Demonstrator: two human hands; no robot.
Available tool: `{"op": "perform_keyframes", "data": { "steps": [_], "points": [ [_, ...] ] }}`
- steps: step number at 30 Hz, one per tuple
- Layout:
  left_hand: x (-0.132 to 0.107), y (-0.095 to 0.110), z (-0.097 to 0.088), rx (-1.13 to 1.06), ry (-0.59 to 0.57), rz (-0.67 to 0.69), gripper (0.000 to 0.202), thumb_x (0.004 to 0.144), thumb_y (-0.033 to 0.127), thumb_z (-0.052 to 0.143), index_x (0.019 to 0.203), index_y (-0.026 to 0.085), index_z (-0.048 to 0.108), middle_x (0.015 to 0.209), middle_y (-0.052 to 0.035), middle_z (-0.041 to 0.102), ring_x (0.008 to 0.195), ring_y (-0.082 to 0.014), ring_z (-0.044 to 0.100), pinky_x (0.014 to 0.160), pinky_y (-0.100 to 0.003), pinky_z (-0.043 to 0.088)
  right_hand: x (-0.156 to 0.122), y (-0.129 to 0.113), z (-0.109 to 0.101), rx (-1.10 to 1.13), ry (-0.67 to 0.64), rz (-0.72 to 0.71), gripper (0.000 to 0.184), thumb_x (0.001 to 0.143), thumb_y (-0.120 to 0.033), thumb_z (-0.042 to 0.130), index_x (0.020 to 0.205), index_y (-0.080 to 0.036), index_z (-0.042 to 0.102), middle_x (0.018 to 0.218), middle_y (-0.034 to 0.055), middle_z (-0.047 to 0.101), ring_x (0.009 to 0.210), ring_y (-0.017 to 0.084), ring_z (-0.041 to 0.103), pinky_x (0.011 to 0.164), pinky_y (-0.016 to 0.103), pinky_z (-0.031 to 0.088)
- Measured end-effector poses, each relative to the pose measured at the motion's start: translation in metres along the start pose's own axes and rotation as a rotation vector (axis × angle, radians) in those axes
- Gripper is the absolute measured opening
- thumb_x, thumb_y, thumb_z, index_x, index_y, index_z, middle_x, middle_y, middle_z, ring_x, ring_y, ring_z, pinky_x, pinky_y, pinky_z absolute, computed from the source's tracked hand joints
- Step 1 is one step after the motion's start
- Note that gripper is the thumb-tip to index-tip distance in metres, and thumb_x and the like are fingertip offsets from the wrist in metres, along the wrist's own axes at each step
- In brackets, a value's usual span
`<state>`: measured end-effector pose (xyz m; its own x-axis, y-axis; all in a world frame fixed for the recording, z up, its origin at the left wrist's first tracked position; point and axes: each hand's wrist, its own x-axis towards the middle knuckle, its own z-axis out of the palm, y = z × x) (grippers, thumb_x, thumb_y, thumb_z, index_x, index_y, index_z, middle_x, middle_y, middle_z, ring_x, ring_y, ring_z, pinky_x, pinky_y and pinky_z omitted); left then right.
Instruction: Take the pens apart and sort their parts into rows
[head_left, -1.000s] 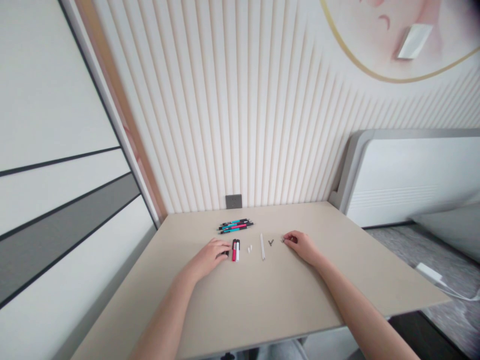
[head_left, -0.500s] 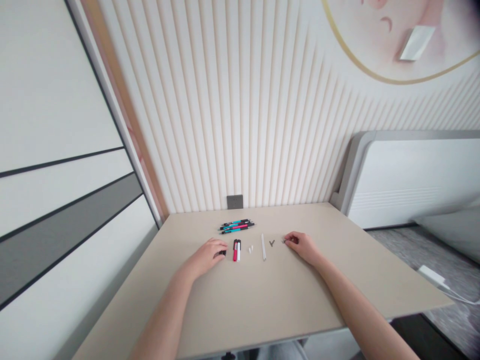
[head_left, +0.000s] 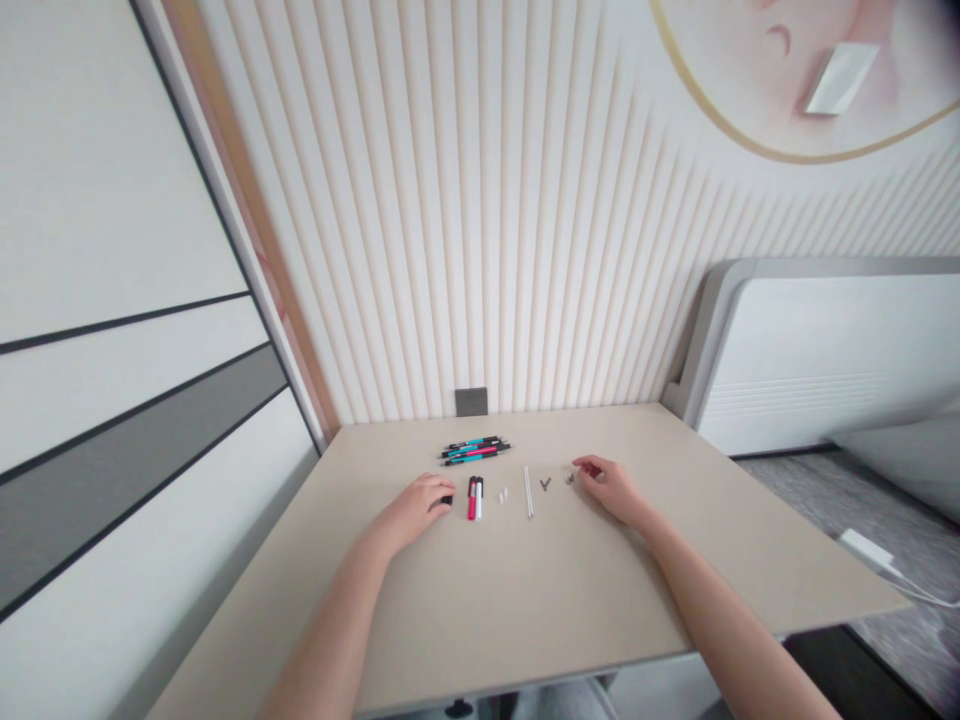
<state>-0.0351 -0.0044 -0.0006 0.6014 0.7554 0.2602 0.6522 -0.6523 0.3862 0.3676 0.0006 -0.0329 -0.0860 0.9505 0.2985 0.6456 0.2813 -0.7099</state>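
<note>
My left hand [head_left: 420,505] rests on the table with its fingers curled round small black parts [head_left: 447,500], mostly hidden by the fingers. To their right lie a red pen barrel [head_left: 472,506] and a white pen barrel [head_left: 479,508], both with black ends. Beyond them are small white pieces [head_left: 502,495], two thin white rods [head_left: 529,492] and small dark metal clips [head_left: 545,484] in a V. My right hand [head_left: 607,487] is just right of tiny metal pieces [head_left: 570,479], apart from them, thumb and fingers parted with nothing visible between them.
Several blue, red and black pens [head_left: 475,451] lie in a pile toward the back of the table [head_left: 510,600]. A dark socket plate [head_left: 471,402] is on the ribbed wall behind. A white cabinet stands at left, a bed headboard [head_left: 832,350] at right.
My right hand has let go of the tiny metal pieces and drawn back slightly to the right, leaving them on the table. My left hand stays round the black parts, barely shifting.
</note>
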Motion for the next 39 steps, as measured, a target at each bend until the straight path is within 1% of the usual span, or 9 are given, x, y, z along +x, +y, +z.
{"op": "perform_keyframes", "data": {
  "steps": [3,5,9,14,19,24,33,35,39],
  "points": [
    [0.000,0.003,-0.002,0.014,-0.007,-0.001,0.023,0.087,0.017,0.059,0.107,0.022,0.069,0.114,-0.0063,0.068,0.107,-0.0215,0.060,0.098,-0.039,0.047,0.008,-0.006,-0.004,-0.016,0.164,0.026,0.032,0.086,-0.031,0.043,0.099,-0.017,0.069,0.093,0.0076,0.071,0.078,0.019,0.062,0.073,0.030,0.046],
    [0.000,0.005,-0.004,0.020,-0.009,0.007,0.022,0.088,0.018,0.059,0.107,0.022,0.069,0.113,-0.0063,0.068,0.106,-0.0213,0.060,0.098,-0.039,0.047,0.018,-0.016,-0.003,-0.092,0.169,0.003,0.034,0.088,-0.029,0.040,0.100,-0.017,0.069,0.096,0.0083,0.071,0.081,0.019,0.063,0.074,0.030,0.047],
    [0.001,0.006,-0.006,0.010,-0.012,0.024,0.020,0.088,0.020,0.059,0.105,0.022,0.070,0.111,-0.0061,0.069,0.106,-0.0214,0.061,0.098,-0.038,0.047,0.050,-0.049,0.011,-0.398,-0.107,-0.142,0.035,0.089,-0.020,0.040,0.110,-0.016,0.067,0.109,0.0102,0.068,0.097,0.019,0.062,0.087,0.030,0.045],
    [0.001,0.003,-0.006,0.007,-0.044,0.027,0.017,0.087,0.018,0.061,0.101,0.021,0.070,0.110,-0.0054,0.069,0.106,-0.0211,0.061,0.098,-0.037,0.047,0.090,-0.081,0.050,-0.531,-0.241,-0.200,0.035,0.085,-0.014,0.051,0.117,-0.020,0.067,0.117,0.0106,0.065,0.111,0.022,0.057,0.095,0.032,0.039],
    [-0.002,0.002,-0.004,-0.007,-0.022,0.025,0.014,0.087,0.019,0.062,0.099,0.022,0.069,0.109,-0.0052,0.069,0.105,-0.0210,0.061,0.096,-0.036,0.047,0.105,-0.089,0.079,-0.685,-0.301,-0.213,0.023,0.086,-0.011,0.052,0.096,-0.014,0.073,0.104,0.0176,0.068,0.104,0.027,0.060,0.088,0.037,0.041],
    [-0.003,0.002,-0.004,-0.041,-0.011,0.019,0.014,0.085,0.019,0.063,0.097,0.021,0.069,0.107,-0.0059,0.068,0.104,-0.0206,0.061,0.096,-0.035,0.047,0.102,-0.086,0.081,-0.743,-0.293,-0.249,0.022,0.092,-0.016,0.050,0.091,-0.015,0.072,0.099,0.0168,0.069,0.100,0.027,0.061,0.086,0.037,0.040],
    [-0.005,0.007,-0.006,-0.016,-0.009,-0.003,0.016,0.085,0.019,0.062,0.099,0.022,0.069,0.107,-0.0046,0.068,0.101,-0.0199,0.062,0.094,-0.032,0.047,0.071,-0.090,0.051,-0.677,-0.188,-0.270,0.025,0.097,-0.024,0.045,0.098,-0.021,0.070,0.098,0.0103,0.070,0.098,0.023,0.061,0.086,0.031,0.039],
    [-0.006,0.009,-0.007,0.012,-0.003,0.005,0.017,0.084,0.019,0.062,0.099,0.022,0.069,0.107,-0.0042,0.069,0.101,-0.0202,0.062,0.094,-0.032,0.047,0.056,-0.089,0.048,-0.620,-0.129,-0.260,0.030,0.099,-0.025,0.038,0.105,-0.022,0.067,0.102,0.0092,0.069,0.098,0.021,0.061,0.086,0.031,0.040],
    [-0.009,0.017,-0.010,0.062,0.052,-0.002,0.022,0.084,0.026,0.063,0.105,0.024,0.067,0.110,-0.0044,0.067,0.102,-0.0216,0.062,0.094,-0.033,0.046,0.022,-0.085,0.049,-0.249,0.082,-0.264,0.032,0.099,-0.033,0.038,0.105,-0.021,0.067,0.099,0.0088,0.069,0.094,0.022,0.062,0.085,0.032,0.043]
  ]
}}
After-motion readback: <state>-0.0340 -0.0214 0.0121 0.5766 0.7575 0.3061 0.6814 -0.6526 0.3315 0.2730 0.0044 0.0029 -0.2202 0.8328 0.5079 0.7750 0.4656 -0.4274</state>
